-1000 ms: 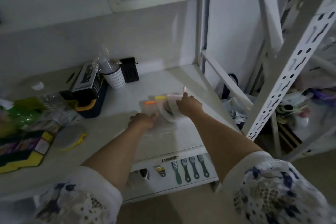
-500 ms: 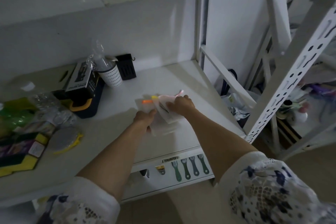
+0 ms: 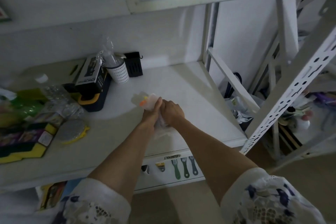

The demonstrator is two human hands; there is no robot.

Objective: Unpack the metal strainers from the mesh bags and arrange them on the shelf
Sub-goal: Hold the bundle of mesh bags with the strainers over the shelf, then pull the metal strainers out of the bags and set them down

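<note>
A pale translucent bag [image 3: 147,101] with small orange and yellow pieces showing through it lies on the white shelf [image 3: 190,100]. My left hand [image 3: 151,114] and my right hand [image 3: 171,111] are pressed close together on its near end, both gripping the bag. Crumpled clear wrapping [image 3: 161,123] bunches between and below my hands. The strainers inside are too blurred to make out.
On the shelf's left stand a white perforated cup [image 3: 119,73], a black holder [image 3: 134,66], a black-and-yellow box [image 3: 92,87], a water bottle [image 3: 58,96], a grey round pad [image 3: 72,131] and sponge packs [image 3: 21,142]. A white slotted upright [image 3: 291,92] rises at right.
My hands have come together on the bag: the left moved right and the right drew in, gathering the bag's near end. The view has tilted up slightly.
</note>
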